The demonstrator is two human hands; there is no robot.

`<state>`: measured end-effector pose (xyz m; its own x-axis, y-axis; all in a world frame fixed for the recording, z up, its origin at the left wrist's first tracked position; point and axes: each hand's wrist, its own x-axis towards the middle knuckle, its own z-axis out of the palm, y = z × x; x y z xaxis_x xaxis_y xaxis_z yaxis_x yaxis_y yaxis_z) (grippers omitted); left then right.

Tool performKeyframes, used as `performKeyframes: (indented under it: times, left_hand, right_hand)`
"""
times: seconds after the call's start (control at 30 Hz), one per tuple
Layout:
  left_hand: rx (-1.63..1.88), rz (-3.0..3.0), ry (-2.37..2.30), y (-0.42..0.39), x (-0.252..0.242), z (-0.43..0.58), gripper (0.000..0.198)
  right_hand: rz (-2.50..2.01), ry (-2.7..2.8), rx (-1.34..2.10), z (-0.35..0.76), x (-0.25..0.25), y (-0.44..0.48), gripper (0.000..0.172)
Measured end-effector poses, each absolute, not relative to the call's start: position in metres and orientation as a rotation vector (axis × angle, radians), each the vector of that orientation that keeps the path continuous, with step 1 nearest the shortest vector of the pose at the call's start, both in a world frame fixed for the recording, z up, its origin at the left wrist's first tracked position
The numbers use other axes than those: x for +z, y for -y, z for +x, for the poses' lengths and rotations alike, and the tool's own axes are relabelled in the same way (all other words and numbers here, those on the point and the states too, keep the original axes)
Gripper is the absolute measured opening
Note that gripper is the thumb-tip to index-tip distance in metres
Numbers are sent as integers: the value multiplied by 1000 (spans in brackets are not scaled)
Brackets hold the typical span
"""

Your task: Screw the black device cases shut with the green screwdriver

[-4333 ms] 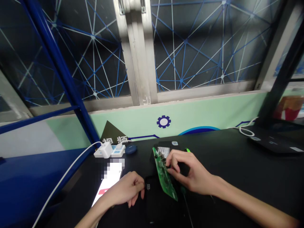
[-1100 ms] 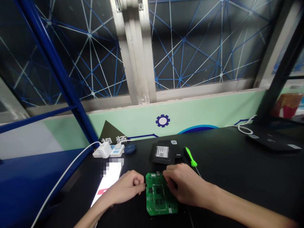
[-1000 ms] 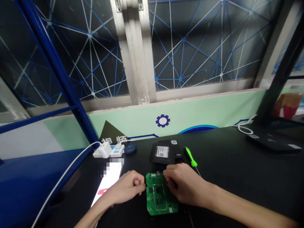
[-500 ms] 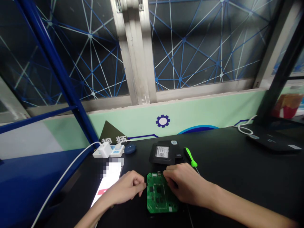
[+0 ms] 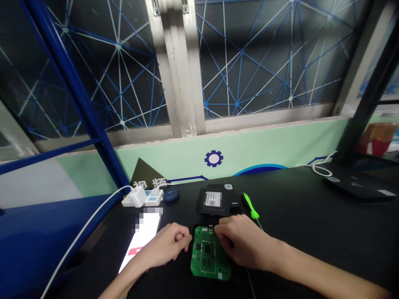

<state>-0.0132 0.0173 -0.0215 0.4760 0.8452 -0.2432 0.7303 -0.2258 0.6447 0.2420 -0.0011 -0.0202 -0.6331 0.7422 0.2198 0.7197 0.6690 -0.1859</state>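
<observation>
A green circuit board (image 5: 210, 270) with dark chips and a metal connector at its far edge lies before me on the black table. My right hand (image 5: 245, 241) covers the board's right side, fingers curled and pressed to its upper right corner; the fingertips are partly hidden. Beside the upper left edge is my left hand (image 5: 172, 246), its fingers folded and its thumb against the index finger, nothing visible in them. A thin cable or rod runs below my right hand. Just beyond the board sit black casing parts (image 5: 215, 200), one with a white label.
A green-and-black screwdriver (image 5: 250, 206) lies beyond my right hand. To the left are a lit phone (image 5: 146, 228), a power strip (image 5: 152, 197) with a white charger (image 5: 138, 196) and a dark blue case (image 5: 171, 195). A flat black device (image 5: 358, 185) rests at far right.
The circuit board has turned slightly, its near end shifting left. My left fingers have come a little away from its edge; the right hand is nearly still.
</observation>
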Motion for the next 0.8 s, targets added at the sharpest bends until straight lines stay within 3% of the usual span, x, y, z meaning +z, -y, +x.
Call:
performKeyframes:
  times: [0.8]
  left_hand:
    - [255,2066,-1337,-17,-25,-12,42]
  right_hand:
    - [-1193,2639,18,240,-21,1,12]
